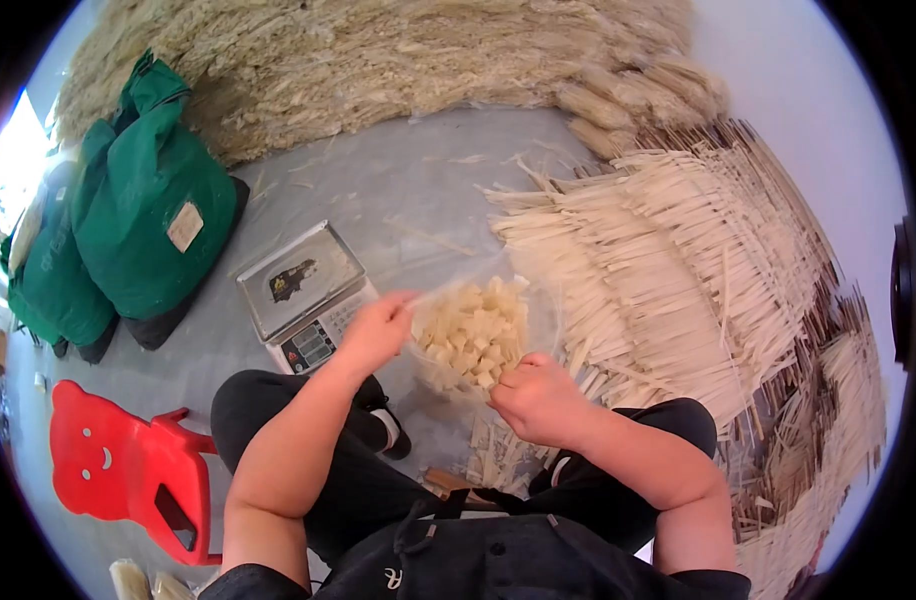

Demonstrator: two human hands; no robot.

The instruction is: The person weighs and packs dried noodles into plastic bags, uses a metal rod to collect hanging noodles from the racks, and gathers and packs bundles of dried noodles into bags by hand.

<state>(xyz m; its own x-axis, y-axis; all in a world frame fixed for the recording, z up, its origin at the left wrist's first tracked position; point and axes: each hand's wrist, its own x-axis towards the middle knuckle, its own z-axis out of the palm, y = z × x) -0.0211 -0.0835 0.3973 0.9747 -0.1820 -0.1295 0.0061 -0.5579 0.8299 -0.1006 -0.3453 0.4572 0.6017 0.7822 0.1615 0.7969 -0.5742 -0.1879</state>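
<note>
A clear plastic bag [544,312] filled with pale, short cut pieces [475,328] stands between my knees, its mouth spread wide. My left hand [376,332] pinches the bag's edge on the left, its fingertips a little blurred. On the near right side, my right hand [540,400] is closed on the bag's edge, knuckles up. Just left of my left hand sits a digital scale [303,285] with a metal pan and a dark label on it.
Long pale strips [668,260] lie stacked at the right, with offcuts [498,455] near my feet. Bundled fibrous material [398,60] lines the back. Green bags [153,215] stand at the left, beyond a small red chair [103,450] holding a phone [175,517].
</note>
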